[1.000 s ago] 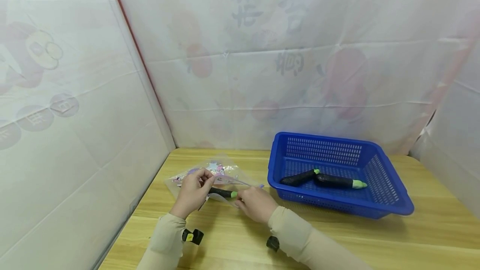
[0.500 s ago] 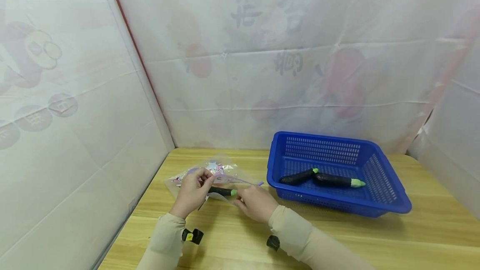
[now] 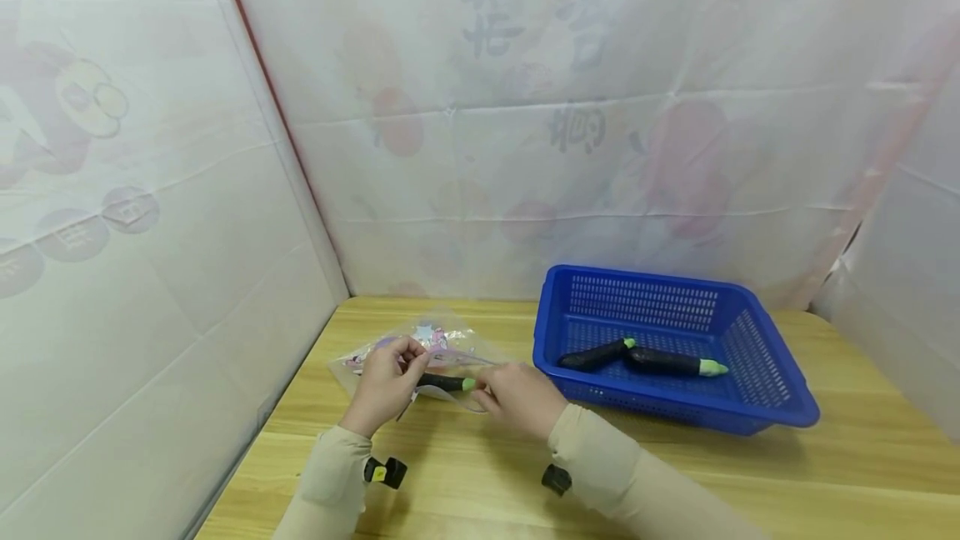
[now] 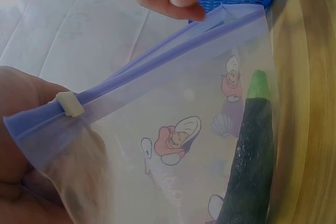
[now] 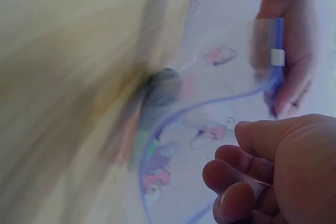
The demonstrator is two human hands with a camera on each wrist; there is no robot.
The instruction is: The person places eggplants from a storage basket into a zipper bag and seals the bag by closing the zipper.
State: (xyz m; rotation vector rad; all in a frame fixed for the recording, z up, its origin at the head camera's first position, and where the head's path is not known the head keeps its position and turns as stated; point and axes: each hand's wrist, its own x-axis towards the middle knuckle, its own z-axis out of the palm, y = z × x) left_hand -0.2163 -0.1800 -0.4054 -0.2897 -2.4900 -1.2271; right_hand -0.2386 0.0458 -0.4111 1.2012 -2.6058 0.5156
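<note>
My left hand (image 3: pixel 386 382) pinches the left end of a clear slider-zip bag (image 4: pixel 121 171), close by its white slider (image 4: pixel 70 104). Purple zip strips and printed cartoon figures mark the bag, and its mouth gapes toward the right. Inside lies one dark zucchini (image 4: pixel 249 150) with a pale green tip, its other end hidden by the left hand in the head view. My right hand (image 3: pixel 521 398) hovers at the bag's right end, fingers loosely bent and holding nothing; in the right wrist view that hand (image 5: pixel 283 166) overlaps the bag's mouth.
A blue slotted basket (image 3: pixel 675 415) stands to the right of the bag, with two more dark zucchini (image 3: pixel 663 362) lying in it. Printed white cloth (image 3: pixel 465 173) hangs behind the wooden table (image 3: pixel 450 482) and at both sides.
My right hand has come away from the bag's near edge, shifting slightly up and to the right, and now covers the bag's right corner. The left hand stays put.
</note>
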